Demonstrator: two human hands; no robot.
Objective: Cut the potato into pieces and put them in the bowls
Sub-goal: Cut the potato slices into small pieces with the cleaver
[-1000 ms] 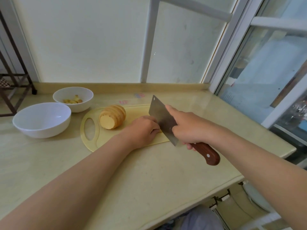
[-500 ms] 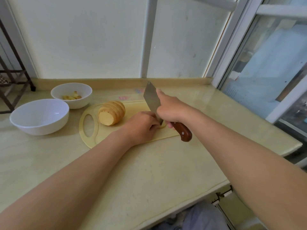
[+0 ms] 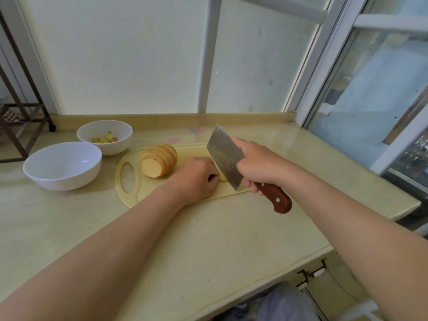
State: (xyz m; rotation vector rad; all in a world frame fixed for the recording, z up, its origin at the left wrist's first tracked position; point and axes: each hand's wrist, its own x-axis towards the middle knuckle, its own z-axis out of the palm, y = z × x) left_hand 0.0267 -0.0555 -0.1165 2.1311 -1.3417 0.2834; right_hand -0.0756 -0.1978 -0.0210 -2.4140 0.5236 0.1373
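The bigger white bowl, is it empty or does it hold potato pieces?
Empty: the bigger bowl shows only a bare white inside; no pieces lie in it.

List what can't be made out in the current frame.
Head view only.
- Potato piece: left hand and cleaver cover all but a sliver.
- Small bowl contents: too small to count.
- Cutting board right end: behind cleaver and right hand.
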